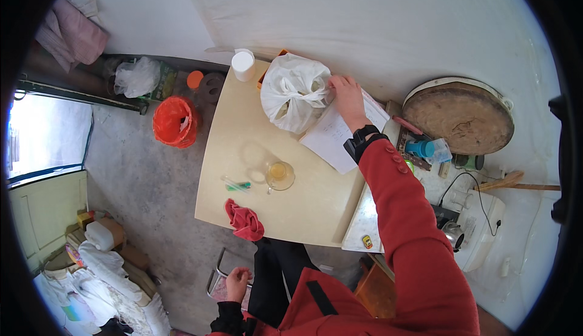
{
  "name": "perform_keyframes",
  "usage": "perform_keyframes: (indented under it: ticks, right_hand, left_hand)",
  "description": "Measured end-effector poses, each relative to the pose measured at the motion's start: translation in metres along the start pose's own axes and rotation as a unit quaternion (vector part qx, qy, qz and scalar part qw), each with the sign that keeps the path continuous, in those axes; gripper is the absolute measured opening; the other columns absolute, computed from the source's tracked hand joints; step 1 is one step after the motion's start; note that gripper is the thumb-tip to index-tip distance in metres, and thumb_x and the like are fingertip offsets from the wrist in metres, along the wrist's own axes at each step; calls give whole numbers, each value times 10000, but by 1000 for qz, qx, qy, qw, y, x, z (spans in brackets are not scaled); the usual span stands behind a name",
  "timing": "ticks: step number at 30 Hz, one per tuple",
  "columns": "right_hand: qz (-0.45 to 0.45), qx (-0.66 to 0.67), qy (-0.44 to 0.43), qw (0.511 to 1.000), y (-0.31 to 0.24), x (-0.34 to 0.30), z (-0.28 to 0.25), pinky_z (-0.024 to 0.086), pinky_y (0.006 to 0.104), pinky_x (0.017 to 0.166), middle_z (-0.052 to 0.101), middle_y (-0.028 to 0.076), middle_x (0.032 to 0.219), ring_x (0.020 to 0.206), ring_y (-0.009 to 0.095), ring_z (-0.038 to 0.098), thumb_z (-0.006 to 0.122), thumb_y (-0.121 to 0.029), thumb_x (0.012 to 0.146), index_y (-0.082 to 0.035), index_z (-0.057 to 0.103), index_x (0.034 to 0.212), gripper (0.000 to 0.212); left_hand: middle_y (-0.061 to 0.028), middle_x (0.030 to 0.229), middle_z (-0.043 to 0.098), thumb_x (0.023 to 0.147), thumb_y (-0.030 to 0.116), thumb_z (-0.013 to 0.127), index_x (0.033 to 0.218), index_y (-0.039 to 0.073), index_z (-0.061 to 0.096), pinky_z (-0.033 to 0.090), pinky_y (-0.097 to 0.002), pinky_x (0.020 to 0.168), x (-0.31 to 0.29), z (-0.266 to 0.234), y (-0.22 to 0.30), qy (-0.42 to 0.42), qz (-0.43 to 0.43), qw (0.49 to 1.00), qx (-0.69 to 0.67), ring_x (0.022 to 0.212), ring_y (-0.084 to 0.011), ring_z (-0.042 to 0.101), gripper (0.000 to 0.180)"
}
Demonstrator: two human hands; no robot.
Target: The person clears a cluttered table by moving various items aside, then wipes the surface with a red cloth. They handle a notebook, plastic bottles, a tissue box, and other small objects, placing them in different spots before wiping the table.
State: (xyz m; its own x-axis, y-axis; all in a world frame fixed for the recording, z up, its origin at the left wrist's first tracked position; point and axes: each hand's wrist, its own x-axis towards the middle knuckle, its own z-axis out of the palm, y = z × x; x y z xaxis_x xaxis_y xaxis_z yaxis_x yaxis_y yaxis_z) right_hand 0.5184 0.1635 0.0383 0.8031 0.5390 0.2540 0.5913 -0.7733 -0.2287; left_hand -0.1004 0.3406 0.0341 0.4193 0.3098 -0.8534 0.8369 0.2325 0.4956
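My right hand [348, 97] reaches across the table [316, 208], its curled fingers at the right side of a knotted white plastic bag [296, 93]. The fingertips press on the bag's edge; part of their grip is hidden. Under that wrist lie sheets of written paper [333, 141], partly covered by the bag and my arm. Low beside my lap hangs my left hand [238, 284], fingers loosely bent and apart, with nothing seen in them. A glass mug [280, 176] of yellowish liquid stands mid-table.
A red cloth [245, 219] hangs over the near edge, by a green-capped clear tube [237, 185]. A white canister [243, 64] stands far left. Right are a toy car [367, 242], a blue-capped bottle [420, 149] and a round wooden board [458, 117]. A red bin [175, 121] sits on the floor.
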Motion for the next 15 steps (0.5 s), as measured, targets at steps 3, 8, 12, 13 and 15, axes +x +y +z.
perform_keyframes:
  ticks: [3,8,12,13,15]
  right_hand:
    - [147,207,68,965,-4,7,-20,494,458,790,650,148,1025,936,357,620,578,-50,902,-82,582,1080,180]
    - [198,141,113,964,24,5,-59,496,432,863,600,165,1181,1018,379,615,595,-138,938,-70,552,1195,269]
    - [259,-61,-173,948,65,-38,-45,487,426,936,603,181,1232,1144,388,589,711,-354,858,-68,558,1268,522]
    - [257,-3,-212,943,75,-46,-39,481,439,960,647,191,1145,1152,386,590,743,-457,785,-66,581,1274,647]
    - [232,-10,-130,964,83,-65,-36,492,450,907,661,197,1044,1091,386,611,743,-457,782,-56,621,1166,569]
  left_hand:
    - [-88,898,711,950,57,559,1035,-11,642,547,-280,665,0,-1,3,0,11,1000,8,782,-162,695,138]
    - [-90,883,709,951,56,560,1030,-13,644,545,-279,672,-1,1,4,0,11,1000,5,774,-158,693,135]
    - [-90,854,709,951,60,565,1014,-17,648,544,-280,680,-4,3,2,4,38,999,24,767,-153,692,130]
    - [-91,847,709,951,62,567,1009,-17,650,543,-280,681,-6,2,1,4,47,999,19,765,-153,692,129]
    - [-86,839,707,952,69,571,999,-17,653,542,-280,681,-8,-1,0,19,42,998,36,763,-154,691,127]
